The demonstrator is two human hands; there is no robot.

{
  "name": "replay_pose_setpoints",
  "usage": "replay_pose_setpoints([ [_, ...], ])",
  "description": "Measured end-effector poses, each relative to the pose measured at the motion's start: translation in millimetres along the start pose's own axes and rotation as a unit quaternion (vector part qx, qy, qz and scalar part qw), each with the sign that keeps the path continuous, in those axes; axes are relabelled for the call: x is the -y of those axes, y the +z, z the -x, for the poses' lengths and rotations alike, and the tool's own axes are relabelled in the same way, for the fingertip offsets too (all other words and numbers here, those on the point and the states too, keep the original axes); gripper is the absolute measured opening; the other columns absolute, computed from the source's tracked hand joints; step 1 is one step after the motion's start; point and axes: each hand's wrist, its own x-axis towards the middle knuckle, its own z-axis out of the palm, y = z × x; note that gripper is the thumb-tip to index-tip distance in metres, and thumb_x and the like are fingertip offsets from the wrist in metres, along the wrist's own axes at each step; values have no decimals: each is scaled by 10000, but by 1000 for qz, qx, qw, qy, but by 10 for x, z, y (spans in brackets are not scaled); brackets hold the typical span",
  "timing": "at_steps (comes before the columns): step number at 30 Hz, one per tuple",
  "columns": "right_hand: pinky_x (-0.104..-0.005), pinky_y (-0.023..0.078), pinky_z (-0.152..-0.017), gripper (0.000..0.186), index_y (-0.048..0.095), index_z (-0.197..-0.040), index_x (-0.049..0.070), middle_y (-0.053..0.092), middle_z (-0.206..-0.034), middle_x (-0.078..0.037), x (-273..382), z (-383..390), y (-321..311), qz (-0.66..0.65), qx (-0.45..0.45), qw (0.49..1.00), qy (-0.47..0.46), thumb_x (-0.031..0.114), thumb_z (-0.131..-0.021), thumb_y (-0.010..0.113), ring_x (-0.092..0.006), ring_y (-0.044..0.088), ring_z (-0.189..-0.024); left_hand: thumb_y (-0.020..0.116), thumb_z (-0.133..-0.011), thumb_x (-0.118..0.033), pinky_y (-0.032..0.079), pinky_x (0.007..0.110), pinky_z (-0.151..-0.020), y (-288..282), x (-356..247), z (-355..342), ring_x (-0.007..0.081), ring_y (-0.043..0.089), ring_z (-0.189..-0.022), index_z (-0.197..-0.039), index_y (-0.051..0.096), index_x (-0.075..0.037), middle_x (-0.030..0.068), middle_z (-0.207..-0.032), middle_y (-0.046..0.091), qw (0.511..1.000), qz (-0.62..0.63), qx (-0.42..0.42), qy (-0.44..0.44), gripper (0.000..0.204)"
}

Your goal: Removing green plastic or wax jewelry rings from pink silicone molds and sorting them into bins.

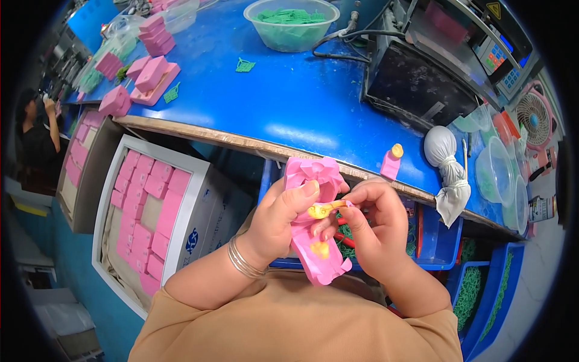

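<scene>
My left hand (283, 214) grips an opened pink mould (316, 256), its upper part curled back above my thumb and its lower part hanging down with a yellow patch on it. A yellow and orange piece (325, 209) lies across the middle of the mould. My right hand (380, 226) pinches the right end of this piece with thumb and forefinger. Beyond my hands, a small pink block (391, 166) with a yellow top stands at the bench edge, near a white cloth bundle (441, 151) tied at its neck.
The blue bench (253, 102) holds pink blocks (151, 75), a bowl of green pieces (289, 33) and a black machine (416, 81). Boxes of pink moulds (136, 223) stand at left, blue trays (506, 265) below at right. Another person (33, 130) is at far left.
</scene>
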Motion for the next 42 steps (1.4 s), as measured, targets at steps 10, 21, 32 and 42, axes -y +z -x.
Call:
replay_pose_setpoints([
  [10,-238,452,-626,149,470,-979,8,579,-866,-85,-96,95,119,-361,-25,890,279,58,-873,562,-127,594,-727,382,-922,-321,423,263,-554,-25,33,-31,123,473,-539,-920,521,36,101,-748,539,994,108,14,-1,383],
  [21,-266,412,-537,103,602,-836,20,543,-708,-55,101,-72,11,-20,12,998,53,52,-761,666,-143,518,-588,482,-890,-479,447,218,-607,-36,51,4,74,525,-714,-1089,463,-43,45,-864,549,997,-74,-16,8,479],
  [32,-319,361,-465,180,605,-792,64,535,-646,-62,180,50,83,312,-44,912,-263,65,-649,716,-230,500,-529,684,-748,-124,437,238,-755,36,5,-49,88,526,-849,-1037,521,-25,22,-908,560,933,-359,-15,-8,346],
  [42,-394,415,-781,379,544,-951,-13,575,-938,-153,110,3,-1012,603,-294,741,-43,226,-718,722,-313,548,-841,468,-839,-576,435,223,-535,-205,17,-13,76,449,-557,-1046,484,28,93,-816,545,986,-158,10,62,639],
])
